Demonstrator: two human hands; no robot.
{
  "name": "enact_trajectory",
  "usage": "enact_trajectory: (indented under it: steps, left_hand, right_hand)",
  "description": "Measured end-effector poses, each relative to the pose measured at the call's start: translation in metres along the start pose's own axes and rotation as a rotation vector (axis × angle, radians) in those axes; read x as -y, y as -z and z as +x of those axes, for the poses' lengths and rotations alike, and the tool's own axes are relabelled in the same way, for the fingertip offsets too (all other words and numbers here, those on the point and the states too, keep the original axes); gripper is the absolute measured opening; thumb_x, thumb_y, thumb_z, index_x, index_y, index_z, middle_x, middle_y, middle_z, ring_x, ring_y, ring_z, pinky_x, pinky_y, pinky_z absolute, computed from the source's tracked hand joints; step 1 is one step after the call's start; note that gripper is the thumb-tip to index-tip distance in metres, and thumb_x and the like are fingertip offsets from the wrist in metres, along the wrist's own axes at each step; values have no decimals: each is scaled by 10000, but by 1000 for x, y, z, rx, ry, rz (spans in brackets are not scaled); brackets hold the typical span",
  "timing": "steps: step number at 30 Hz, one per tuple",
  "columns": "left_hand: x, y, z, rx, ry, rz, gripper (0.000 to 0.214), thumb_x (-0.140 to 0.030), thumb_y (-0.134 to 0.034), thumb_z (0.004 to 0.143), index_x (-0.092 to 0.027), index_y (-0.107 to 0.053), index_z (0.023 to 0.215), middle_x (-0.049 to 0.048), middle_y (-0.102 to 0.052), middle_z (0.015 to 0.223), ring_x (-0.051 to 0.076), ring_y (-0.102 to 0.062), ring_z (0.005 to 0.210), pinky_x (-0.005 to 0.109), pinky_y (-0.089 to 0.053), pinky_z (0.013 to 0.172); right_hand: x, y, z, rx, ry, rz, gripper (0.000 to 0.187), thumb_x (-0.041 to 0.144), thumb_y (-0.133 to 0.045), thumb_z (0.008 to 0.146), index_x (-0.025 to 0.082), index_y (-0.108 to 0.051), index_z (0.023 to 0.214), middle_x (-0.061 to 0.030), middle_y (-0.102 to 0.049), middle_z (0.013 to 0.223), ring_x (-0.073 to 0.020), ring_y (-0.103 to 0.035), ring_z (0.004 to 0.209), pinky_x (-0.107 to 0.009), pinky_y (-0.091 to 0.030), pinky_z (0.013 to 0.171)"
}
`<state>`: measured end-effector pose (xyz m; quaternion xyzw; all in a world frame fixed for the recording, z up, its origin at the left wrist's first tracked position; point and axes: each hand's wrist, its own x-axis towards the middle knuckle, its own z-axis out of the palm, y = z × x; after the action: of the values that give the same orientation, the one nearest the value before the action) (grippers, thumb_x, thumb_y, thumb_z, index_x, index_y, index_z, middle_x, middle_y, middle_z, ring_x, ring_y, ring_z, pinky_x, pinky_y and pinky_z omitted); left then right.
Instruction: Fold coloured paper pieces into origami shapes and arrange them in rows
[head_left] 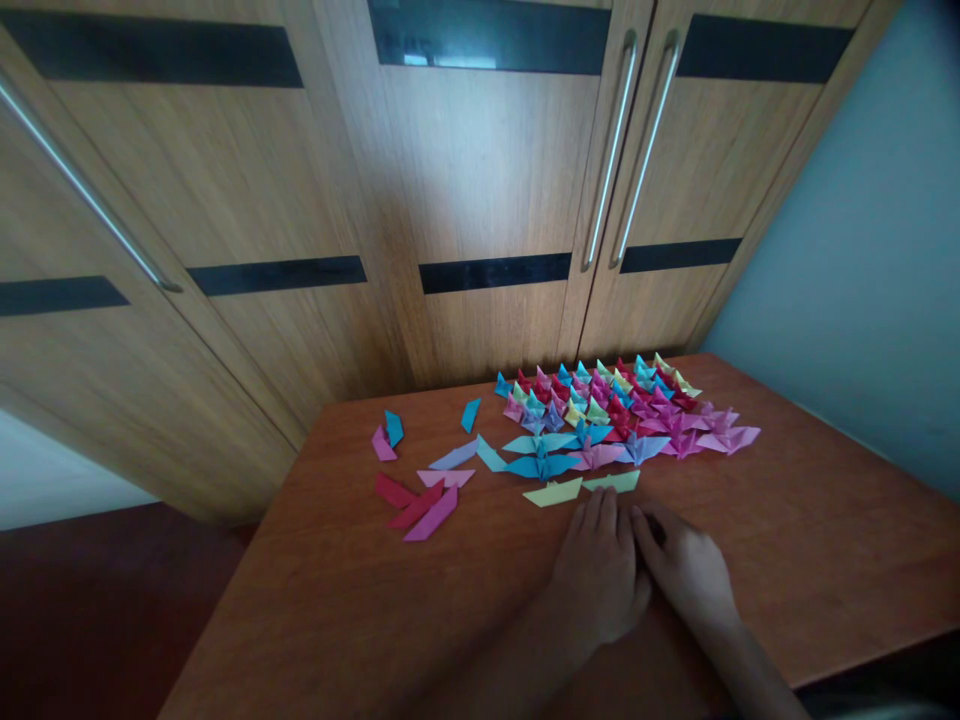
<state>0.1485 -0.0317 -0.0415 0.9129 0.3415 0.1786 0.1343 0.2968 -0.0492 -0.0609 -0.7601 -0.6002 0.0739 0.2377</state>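
Note:
My left hand [600,570] lies low over the table, fingers stretched forward and side by side. Its fingertips reach the near edge of a light green folded paper strip [621,482]. Against it on the right is my right hand [688,570], fingers curled in and thumb side turned toward the left hand. Whatever may be between the right fingers is hidden. Just left of the fingertips rests a pale yellow-green folded strip [553,493]. Beyond them stand blue [541,466] and lilac [641,447] paper figures with spread, pointed wings.
Several rows of small colourful folded paper figures [592,395] fill the back of the brown table [352,620]. Flat folded pieces lie to the left, including red [416,508], magenta [433,515] and blue [470,414] ones. Wooden cupboard doors [487,170] rise behind; a bluish wall [855,280] borders the right.

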Motion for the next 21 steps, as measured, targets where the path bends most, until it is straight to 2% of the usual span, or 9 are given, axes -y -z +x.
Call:
enact_trajectory:
  steps: [21]
  left_hand:
    - [-2,6,0,-9,-30,4,573,-374,-415,888,-48,-356,1355,187,-319,1459,307,-246,1362,461,-213,1124]
  right_hand:
    - [-5,0,0,-56,55,129,360,452,-387,876,214,-656,889,-69,-710,802,-212,-662,663,-266,-443,589]
